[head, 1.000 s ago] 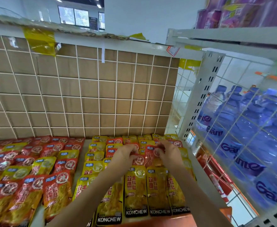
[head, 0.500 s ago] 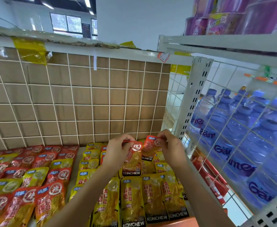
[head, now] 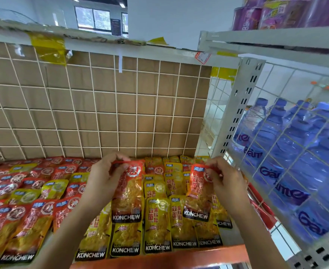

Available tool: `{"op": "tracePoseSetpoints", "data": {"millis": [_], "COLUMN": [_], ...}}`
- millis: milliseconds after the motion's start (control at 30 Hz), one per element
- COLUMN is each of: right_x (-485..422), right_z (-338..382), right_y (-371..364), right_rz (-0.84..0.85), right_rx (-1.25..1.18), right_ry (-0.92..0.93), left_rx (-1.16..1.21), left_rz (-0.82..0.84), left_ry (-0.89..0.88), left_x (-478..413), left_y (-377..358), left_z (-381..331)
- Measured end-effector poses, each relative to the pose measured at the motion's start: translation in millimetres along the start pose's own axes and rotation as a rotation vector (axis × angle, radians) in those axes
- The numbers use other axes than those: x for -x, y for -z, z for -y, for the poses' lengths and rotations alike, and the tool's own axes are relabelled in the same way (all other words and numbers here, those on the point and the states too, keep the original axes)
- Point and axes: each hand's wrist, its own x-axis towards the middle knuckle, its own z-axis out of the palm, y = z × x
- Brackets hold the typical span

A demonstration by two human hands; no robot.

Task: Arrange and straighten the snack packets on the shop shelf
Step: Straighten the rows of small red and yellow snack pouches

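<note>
- Thumb and fingers of the left hand are curled and pinch the top seal of the left packet, near its left corner.
- On the right hand the fingertips are bent inward and nip the upper right edge of the right packet. The thumb is hidden behind the foil.
- The left packet is a flat, glossy red pouch. It hangs almost upright, raised over the rows below. A clear window shows stringy yellow contents, and a black band at the foot reads KONCHEW.
- The right packet is the same kind of crinkled red foil. It leans slightly, its top toward the left, and its black band lies over the rows beneath.
- The two held packets are apart, with a column of stock showing between them.
- Yellow packets lie flat in overlapping columns under and between the hands. They are shiny and wrinkled, each with a black foot band.
- Red packets fill the left part of the shelf, with a few yellow ones mixed in. They lie less squarely than the yellow columns.
- The shelf has a smooth orange front lip.
- A white wire grid with square cells stands behind the stock, with brown cardboard behind the wires.
- Yellow tape, creased and shiny, sticks to the top rail.
- At right a white slotted metal post carries a wire side panel. Blue-capped clear plastic bottles stand behind that panel.
</note>
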Motion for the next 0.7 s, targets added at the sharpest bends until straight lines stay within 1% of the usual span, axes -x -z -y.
{"op": "tracePoseSetpoints", "data": {"millis": [133,233,300,367,467,567,700], "right_x": [15.2,25.9,30.7,35.7,42.3,48.9,57.3], "right_z": [-6.1,-9.7,-5.5,2.5,11.7,14.7,32.5], "right_y": [2.8,0.2,-0.6,-1.0,-7.1,-23.0,-40.4], "right_rz": [0.05,0.169,0.238,0.27,0.265,0.339,0.398], "right_rx": [-0.006,-0.056,-0.094,-0.112,-0.126,-0.188,-0.25], "right_ry": [0.009,-0.052,-0.053,-0.002,0.092,0.091,0.132], "left_rx": [-0.096,-0.188,-0.215,-0.241,-0.285,-0.302,-0.32], "left_rz": [-0.032,-0.062,-0.079,-0.112,-0.172,-0.214,-0.293], "left_ry": [0.045,0.045,0.088,0.135,0.192,0.247,0.281], "left_x": [28.6,51.8,68.5,85.3,111.2,136.3,162.4], "left_y": [19.6,35.0,45.4,56.2,74.5,93.8,119.1], "left_z": [1.3,0.0,-1.2,-1.0,1.5,2.4,-2.4]}}
